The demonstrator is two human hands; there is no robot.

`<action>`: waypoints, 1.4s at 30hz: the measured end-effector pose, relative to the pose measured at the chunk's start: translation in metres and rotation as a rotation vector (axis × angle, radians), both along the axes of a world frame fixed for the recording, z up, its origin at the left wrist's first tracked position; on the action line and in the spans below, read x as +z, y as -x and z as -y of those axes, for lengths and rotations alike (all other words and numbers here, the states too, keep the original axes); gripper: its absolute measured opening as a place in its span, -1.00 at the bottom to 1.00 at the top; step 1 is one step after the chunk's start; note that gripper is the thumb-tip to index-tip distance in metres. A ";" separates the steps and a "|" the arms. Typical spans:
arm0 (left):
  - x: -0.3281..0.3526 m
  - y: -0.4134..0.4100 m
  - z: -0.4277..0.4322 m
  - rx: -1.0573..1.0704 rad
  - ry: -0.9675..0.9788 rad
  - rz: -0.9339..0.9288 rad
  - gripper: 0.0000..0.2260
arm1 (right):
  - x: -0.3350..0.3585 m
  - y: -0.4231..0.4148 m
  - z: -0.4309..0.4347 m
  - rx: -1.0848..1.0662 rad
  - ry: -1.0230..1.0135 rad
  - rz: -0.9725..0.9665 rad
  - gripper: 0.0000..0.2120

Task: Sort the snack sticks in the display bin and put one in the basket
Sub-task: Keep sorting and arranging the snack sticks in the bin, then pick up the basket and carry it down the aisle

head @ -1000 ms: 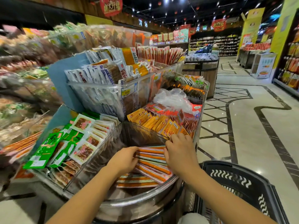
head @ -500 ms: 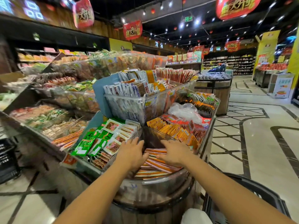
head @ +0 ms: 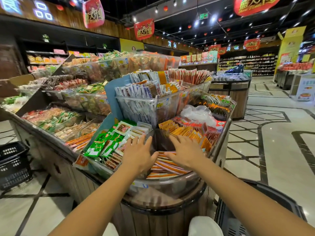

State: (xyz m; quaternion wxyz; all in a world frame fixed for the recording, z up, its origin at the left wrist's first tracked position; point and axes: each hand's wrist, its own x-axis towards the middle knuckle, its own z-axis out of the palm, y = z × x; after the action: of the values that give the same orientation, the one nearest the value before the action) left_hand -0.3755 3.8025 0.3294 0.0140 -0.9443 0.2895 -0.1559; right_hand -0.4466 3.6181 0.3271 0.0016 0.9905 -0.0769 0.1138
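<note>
— What sits on the lower tier, to the left?
— Green snack packets (head: 100,143), fanned out, with white packets (head: 123,128) showing a red filling just beside them.
— And to the right?
— Orange-yellow packets (head: 184,132) standing in rows, with a crumpled clear plastic bag (head: 197,113) lying behind them.
— Above those?
— A clear tray (head: 153,108) packed with upright white sachets (head: 134,91).
— Anything overhead?
— Red banners (head: 93,11) hang there, and a green exit sign (head: 204,15) glows. A black slotted crate (head: 13,164) stands on the marble floor (head: 281,150) at far left.
</note>
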 end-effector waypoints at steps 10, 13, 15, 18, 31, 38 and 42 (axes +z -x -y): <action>-0.035 -0.042 0.012 0.033 0.012 -0.018 -0.18 | -0.031 -0.040 -0.006 -0.004 0.007 0.039 -0.25; -0.051 -0.058 0.015 0.026 0.079 0.030 -0.25 | -0.047 -0.054 0.001 -0.013 0.022 0.034 -0.26; -0.060 -0.068 0.020 0.003 0.105 0.041 -0.31 | -0.059 -0.062 0.006 -0.017 0.013 0.037 -0.27; -0.067 -0.081 0.025 -0.021 0.094 0.048 -0.32 | -0.066 -0.072 0.010 -0.034 -0.025 0.068 -0.29; 0.041 -0.078 0.076 -0.114 -0.058 -0.201 -0.30 | 0.022 -0.039 0.035 -0.090 -0.188 -0.157 -0.29; 0.101 -0.026 0.180 -0.392 -0.073 -0.267 -0.31 | 0.078 0.049 0.104 -0.446 -0.287 -0.161 -0.25; 0.111 0.036 0.252 -0.559 -0.136 -0.271 -0.31 | 0.080 0.130 0.155 -0.664 -0.311 -0.174 -0.25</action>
State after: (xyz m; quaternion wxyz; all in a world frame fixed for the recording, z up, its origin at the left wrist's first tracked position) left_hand -0.4110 3.5509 0.4404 -0.0051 -0.8372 0.5468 -0.0067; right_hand -0.5770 3.4629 0.4076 -0.1056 0.9060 -0.4097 0.0093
